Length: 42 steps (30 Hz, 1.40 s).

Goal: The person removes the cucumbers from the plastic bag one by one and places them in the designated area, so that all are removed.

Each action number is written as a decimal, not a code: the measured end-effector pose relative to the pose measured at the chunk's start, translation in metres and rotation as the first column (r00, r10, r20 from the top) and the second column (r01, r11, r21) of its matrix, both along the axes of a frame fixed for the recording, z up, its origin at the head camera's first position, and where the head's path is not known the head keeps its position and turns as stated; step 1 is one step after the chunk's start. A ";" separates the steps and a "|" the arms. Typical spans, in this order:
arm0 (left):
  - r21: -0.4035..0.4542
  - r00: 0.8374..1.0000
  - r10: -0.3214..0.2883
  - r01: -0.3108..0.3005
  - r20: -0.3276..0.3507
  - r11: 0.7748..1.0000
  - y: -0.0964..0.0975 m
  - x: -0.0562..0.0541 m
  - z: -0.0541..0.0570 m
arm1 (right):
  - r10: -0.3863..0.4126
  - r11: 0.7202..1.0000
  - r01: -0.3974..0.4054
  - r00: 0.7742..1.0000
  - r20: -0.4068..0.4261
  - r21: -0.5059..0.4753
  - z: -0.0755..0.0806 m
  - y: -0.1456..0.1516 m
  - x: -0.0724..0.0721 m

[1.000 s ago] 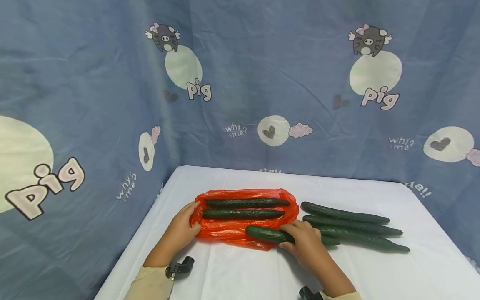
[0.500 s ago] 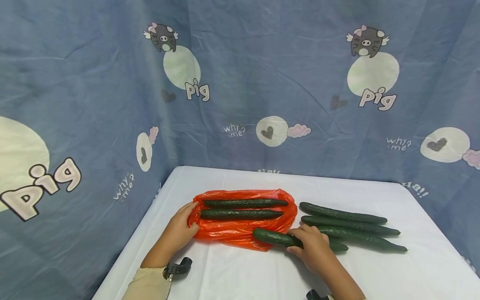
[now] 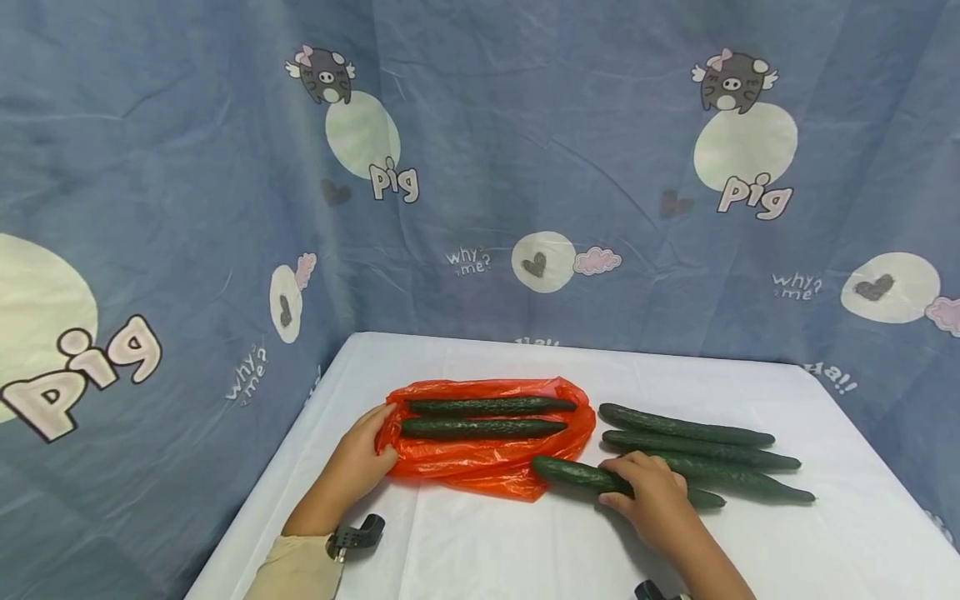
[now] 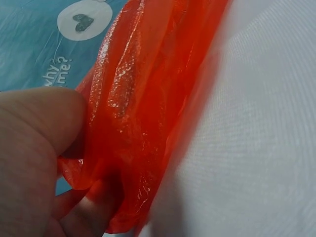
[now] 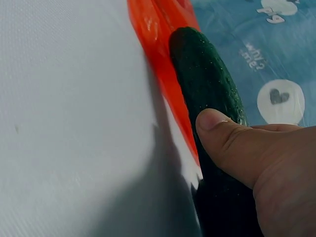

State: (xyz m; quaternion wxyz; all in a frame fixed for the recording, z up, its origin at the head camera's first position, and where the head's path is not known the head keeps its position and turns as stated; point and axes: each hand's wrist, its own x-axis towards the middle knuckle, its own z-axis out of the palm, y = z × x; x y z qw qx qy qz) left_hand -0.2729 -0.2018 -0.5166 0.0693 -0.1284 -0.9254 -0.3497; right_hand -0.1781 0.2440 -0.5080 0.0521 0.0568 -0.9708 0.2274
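Long dark-green cucumber (image 3: 573,472) is resting in your right hand's (image 3: 651,497) grasp, near the right front corner of the crumpled red plastic bag (image 3: 465,454).
You are gripping the cucumber around its middle, thumb pressing one side, while its rounded tip is overlapping that corner; whether they are touching, you cannot tell. Your left hand (image 3: 360,457) is pinching the bag's left edge between thumb and fingers. Two straight dark-green cucumbers (image 3: 483,428) are lying side by side within the bag's raised folds. Three slender dark-green cucumbers (image 3: 686,423) are lying close together to the bag's right, and a white cloth-covered table (image 3: 465,542) is spreading beneath the bag.
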 end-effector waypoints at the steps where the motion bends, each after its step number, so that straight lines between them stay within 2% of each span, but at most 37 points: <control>1: 0.000 1.000 0.000 0.000 0.002 1.000 0.000 0.000 0.000 | -0.001 1.000 0.001 1.000 -0.001 -0.003 0.001 0.002 0.001; 20: -0.002 1.000 0.016 -0.016 0.017 1.000 -0.001 -0.001 0.001 | -0.035 0.999 0.035 0.999 0.024 0.022 0.003 0.046 0.008; 30: 0.005 0.999 0.019 -0.019 0.029 1.000 -0.001 0.000 0.000 | -0.036 0.999 0.036 0.999 -0.001 0.027 0.002 0.064 0.012; 38: -0.005 1.000 0.012 -0.012 0.024 1.000 0.000 -0.001 0.000 | -0.058 0.997 0.055 0.997 0.046 0.061 0.004 0.076 0.014; 42: -0.005 0.999 0.015 -0.015 0.031 1.000 -0.001 -0.001 0.000 | -0.059 0.996 0.056 0.997 0.040 0.070 0.003 0.078 0.015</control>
